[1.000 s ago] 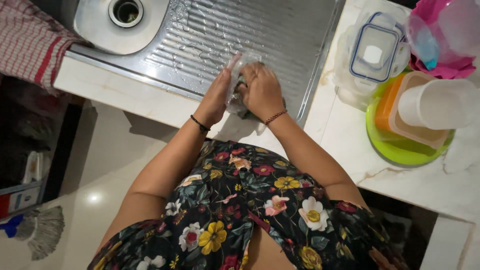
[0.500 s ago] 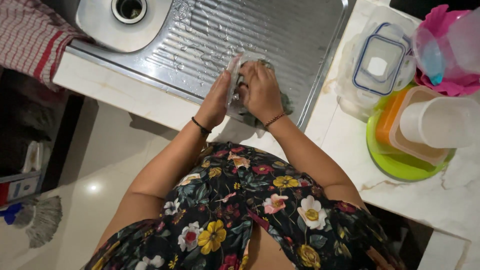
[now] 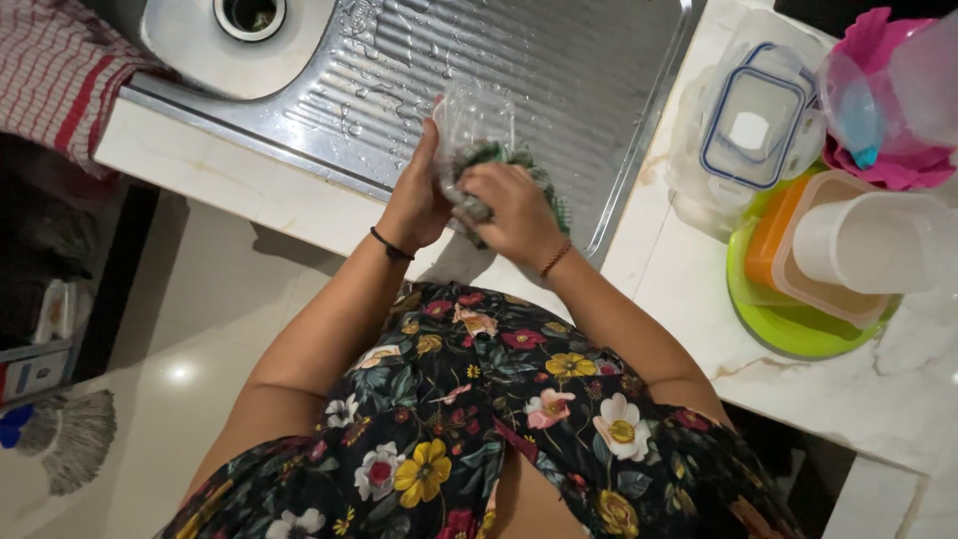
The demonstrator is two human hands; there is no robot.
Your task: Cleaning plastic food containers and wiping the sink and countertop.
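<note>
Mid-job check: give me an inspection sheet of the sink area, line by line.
Surface: wet ribbed steel draining board beside a sink bowl; marble counter to the side.
Job's things: clear glass, green scrub pad.
Clutter: stacked plastic containers, green plate, white cup.
Grippers: left hand holds the glass; right hand presses the pad against it.
Cables: nothing seen.
Surroundings: checked cloth, mop on tiled floor.

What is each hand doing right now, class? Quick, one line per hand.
Left hand: closed around a clear plastic container, holding it over the drainboard.
Right hand: closed on a green scrubbing pad, pressed against the container.
</note>
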